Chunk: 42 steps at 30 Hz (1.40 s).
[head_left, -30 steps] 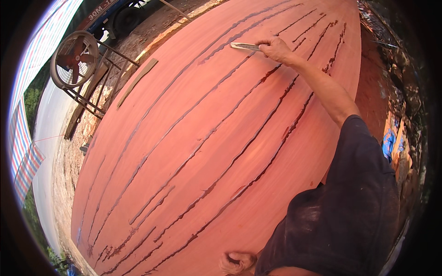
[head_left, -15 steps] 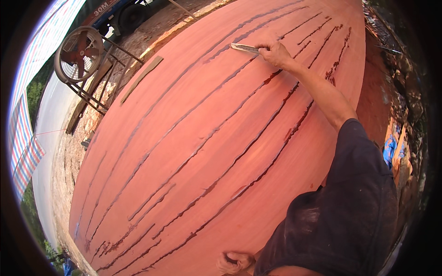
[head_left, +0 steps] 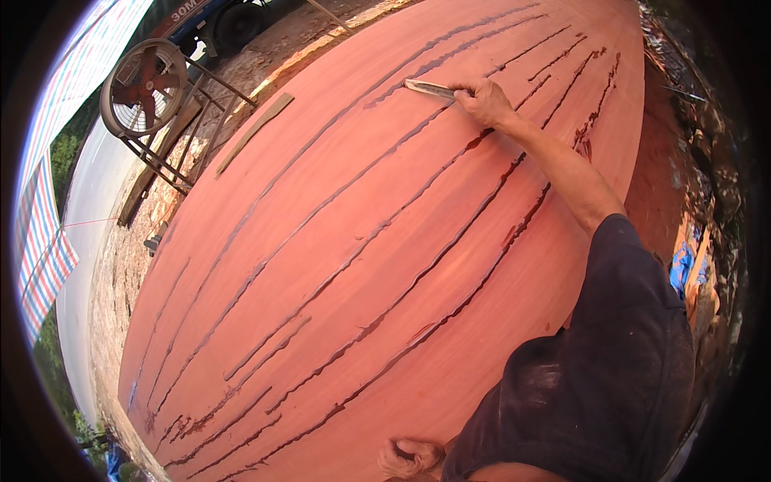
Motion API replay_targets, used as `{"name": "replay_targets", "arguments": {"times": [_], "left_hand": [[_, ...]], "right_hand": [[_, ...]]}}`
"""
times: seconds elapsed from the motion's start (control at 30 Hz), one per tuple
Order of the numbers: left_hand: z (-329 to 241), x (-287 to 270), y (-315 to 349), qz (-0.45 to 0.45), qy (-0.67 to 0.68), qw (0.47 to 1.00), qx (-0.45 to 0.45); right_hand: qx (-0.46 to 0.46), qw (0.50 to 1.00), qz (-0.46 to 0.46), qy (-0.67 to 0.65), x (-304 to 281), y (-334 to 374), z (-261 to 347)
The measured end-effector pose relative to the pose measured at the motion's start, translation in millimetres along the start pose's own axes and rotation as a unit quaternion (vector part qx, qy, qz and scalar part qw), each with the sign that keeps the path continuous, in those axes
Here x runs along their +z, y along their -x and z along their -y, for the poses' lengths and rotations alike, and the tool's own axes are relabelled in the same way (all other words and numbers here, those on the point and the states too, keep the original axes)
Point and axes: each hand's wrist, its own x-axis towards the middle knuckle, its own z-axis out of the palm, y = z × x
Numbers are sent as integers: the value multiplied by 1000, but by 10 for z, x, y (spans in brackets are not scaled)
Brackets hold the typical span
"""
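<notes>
My right hand (head_left: 487, 104) reaches far out over a large curved red surface (head_left: 321, 321) with long dark seams running along it. In its closed fingers is a flat, thin scraper (head_left: 430, 88) with a pale face, its free end pointing left. The scraper's tip is at the dark streaks near the far part of the surface; whether it presses on them I cannot tell. At the lower edge my left hand (head_left: 409, 456) rests by the red surface, fingers curled in, with nothing visible in them. Its arm is mostly out of sight.
A flat wooden strip (head_left: 255, 132) lies on the surface's far left side. Beyond it stands a large fan (head_left: 144, 88) on a metal frame. A vehicle wheel (head_left: 236, 29) is at the back. Striped sheeting (head_left: 48, 249) hangs at left; blue material (head_left: 683, 269) and debris lie at right.
The view has shifted slightly. Against the surface, the scraper and my right hand have moved a little to the left and nearer. My left hand stays curled in place.
</notes>
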Motion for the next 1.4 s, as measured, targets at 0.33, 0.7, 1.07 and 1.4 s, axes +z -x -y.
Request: {"name": "replay_targets", "arguments": {"times": [0.33, 0.7, 1.07, 1.4], "left_hand": [[-53, -12, -55, -12, 26, 1000, -10], [112, 108, 136, 8, 84, 994, -72], [110, 60, 114, 34, 84, 988, -124], [133, 66, 129, 25, 90, 988, -127]], "right_hand": [[-1, 999, 7, -34, 92, 65, 129], [37, 981, 64, -178, 328, -18, 65], [-58, 851, 413, -320, 857, 220, 1956], [-278, 810, 469, -218, 2073, 205, 3544]]}}
